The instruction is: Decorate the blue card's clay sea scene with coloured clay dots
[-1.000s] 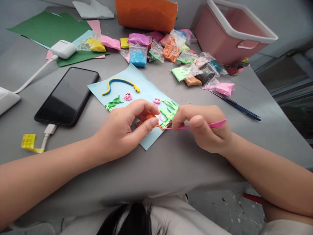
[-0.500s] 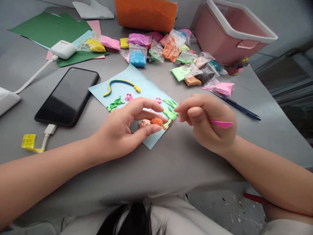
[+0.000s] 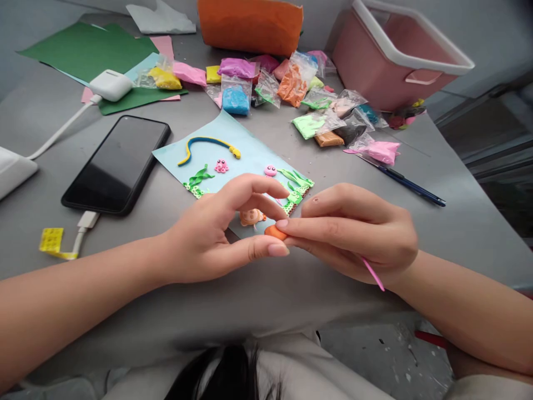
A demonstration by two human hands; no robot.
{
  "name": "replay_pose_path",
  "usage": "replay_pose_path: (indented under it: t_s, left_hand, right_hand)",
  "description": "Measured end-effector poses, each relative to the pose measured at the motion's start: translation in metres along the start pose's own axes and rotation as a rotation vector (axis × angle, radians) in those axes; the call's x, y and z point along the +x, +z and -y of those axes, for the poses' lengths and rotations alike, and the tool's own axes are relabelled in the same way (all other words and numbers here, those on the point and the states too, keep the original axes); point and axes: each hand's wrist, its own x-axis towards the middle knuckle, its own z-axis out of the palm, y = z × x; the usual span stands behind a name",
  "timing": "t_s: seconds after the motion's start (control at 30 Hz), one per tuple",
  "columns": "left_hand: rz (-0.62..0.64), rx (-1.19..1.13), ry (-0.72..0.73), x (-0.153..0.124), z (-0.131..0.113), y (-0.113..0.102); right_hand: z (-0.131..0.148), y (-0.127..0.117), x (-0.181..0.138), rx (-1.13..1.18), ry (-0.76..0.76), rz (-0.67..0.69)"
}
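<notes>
My left hand is curved around a small piece of orange clay, which sits between its thumb and bent fingers. The fingertips of my right hand press on the clay from the right. A thin pink modelling tool is tucked in my right hand, its end sticking out below the palm. Under the hands lies a light blue sheet with clay figures: a yellow-and-blue eel, a pink octopus, a pink jellyfish, green seaweed and a peach-coloured figure, partly hidden.
Several bags of coloured clay lie behind the sheet. A phone and white charger are on the left, a dark blue pen on the right. At the back stand a pink bin and an orange object.
My right hand has come down and left, and its fingertips now meet the orange clay. The clay sits slightly lower, and the pink tool's end now points downward.
</notes>
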Motion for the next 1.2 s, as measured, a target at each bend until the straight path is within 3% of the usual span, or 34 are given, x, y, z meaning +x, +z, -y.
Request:
replay_pose_path:
  t_s: [0.2, 0.63, 1.2]
  left_hand:
    - [-0.082, -0.125, -0.057, 0.001, 0.001, 0.004]
    - [-0.200, -0.107, -0.090, 0.001, -0.003, 0.004]
    - [-0.233, -0.050, -0.067, 0.001, 0.000, 0.004]
  right_hand:
    - [-0.002, 0.001, 0.000, -0.046, -0.004, -0.045]
    - [-0.007, -0.001, 0.005, -0.048, -0.004, -0.125]
    - [-0.012, 0.000, 0.004, 0.040, 0.018, -0.111]
